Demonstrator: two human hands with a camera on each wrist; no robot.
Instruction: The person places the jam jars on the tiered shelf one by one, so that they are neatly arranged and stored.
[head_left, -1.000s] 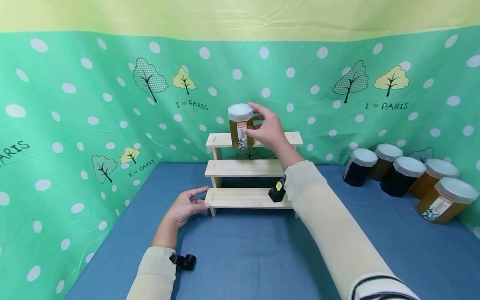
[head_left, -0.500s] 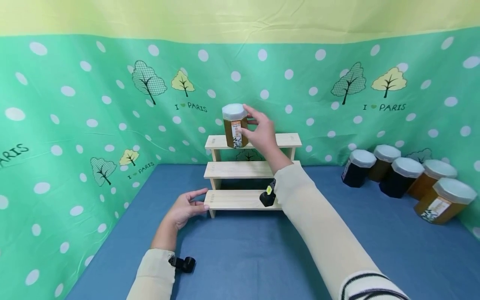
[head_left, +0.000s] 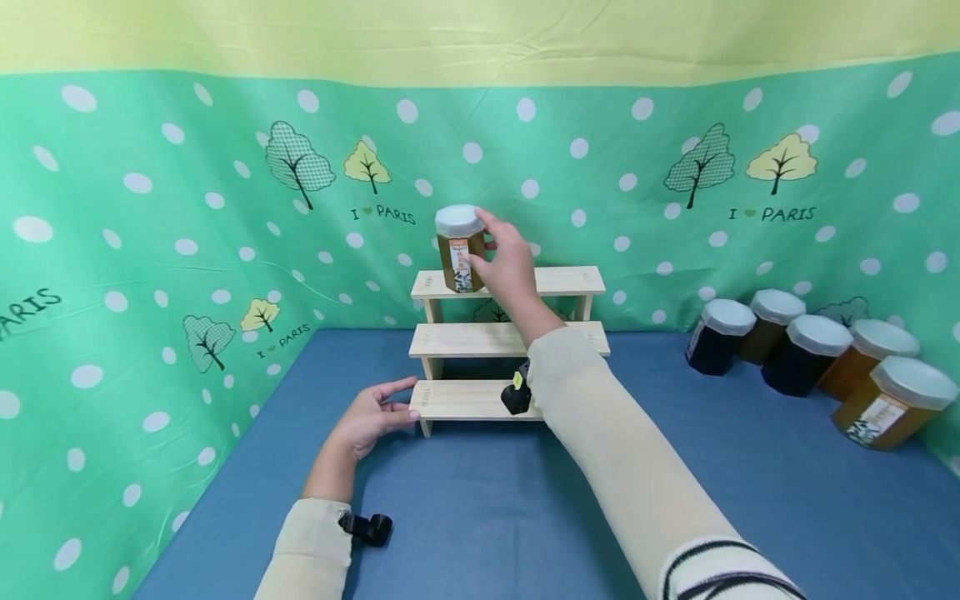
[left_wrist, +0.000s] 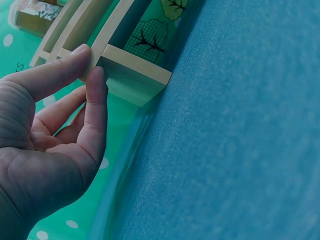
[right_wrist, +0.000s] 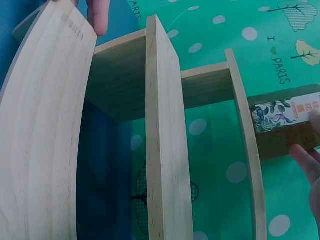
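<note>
My right hand (head_left: 510,265) grips an amber honey jar (head_left: 474,247) by its right side, thumb at the front by the label. The jar is upright, with a white lid, at the left end of the top step of a three-tier wooden display stand (head_left: 480,339). In the right wrist view the base of the jar (right_wrist: 277,145) meets the top board's edge; whether it bears on it I cannot tell. My left hand (head_left: 372,418) pinches the left end of the lowest step. In the left wrist view the thumb and a finger of that hand (left_wrist: 60,135) close on the board's corner.
At the right of the blue-covered table (head_left: 465,517) stand several white-lidded jars, among them a dark jar (head_left: 716,340) and an amber jar (head_left: 877,417) at the front. A green dotted cloth (head_left: 585,183) hangs directly behind the stand.
My right hand has carried the honey jar leftward along the top step toward its left end. The left hand keeps its pinch on the stand, which stays in place.
</note>
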